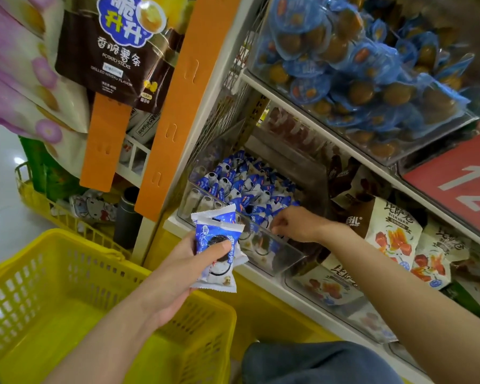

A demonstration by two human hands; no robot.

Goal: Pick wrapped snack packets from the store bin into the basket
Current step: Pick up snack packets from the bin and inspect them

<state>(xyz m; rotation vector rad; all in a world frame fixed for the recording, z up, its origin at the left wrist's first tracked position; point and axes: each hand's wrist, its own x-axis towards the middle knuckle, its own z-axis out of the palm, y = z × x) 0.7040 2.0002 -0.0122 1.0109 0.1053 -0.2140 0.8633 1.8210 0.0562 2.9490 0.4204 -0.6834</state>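
Down at the clear plastic store bin [286, 252] full of blue-and-white wrapped snack packets [250, 187], the right hand [294, 224] dips in, fingers curled among the heap; whether they grip 1 I cannot tell. Left hand [183, 268] clamps roughly 3 stacked packets [219, 245] above the yellow plastic lattice basket [67, 300], seemingly bare. Collecting continues; next, pinch 1 and lift clear.

Blue-white packets [218, 245] stacked above yellow basket [67, 286].
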